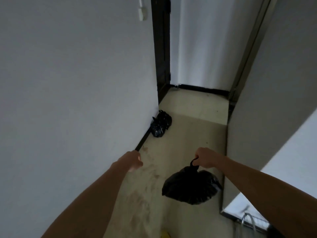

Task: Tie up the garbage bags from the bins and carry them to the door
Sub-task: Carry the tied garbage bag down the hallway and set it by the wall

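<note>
A tied black garbage bag (190, 187) hangs above the floor, held by its knotted top in my right hand (205, 157). My left hand (134, 161) is stretched out beside it with the fingers curled into a fist and nothing in it. Further down the hallway, another tied black garbage bag (160, 124) lies on the floor against the left wall. The dark door frame (161, 48) stands just past that bag at the hallway's end.
A narrow hallway with a beige floor (193, 131) runs between a white wall on the left (77, 83) and a white panel on the right (274, 100). A metal wire item (248, 220) shows at the bottom right, a yellow scrap (164, 234) at the bottom edge.
</note>
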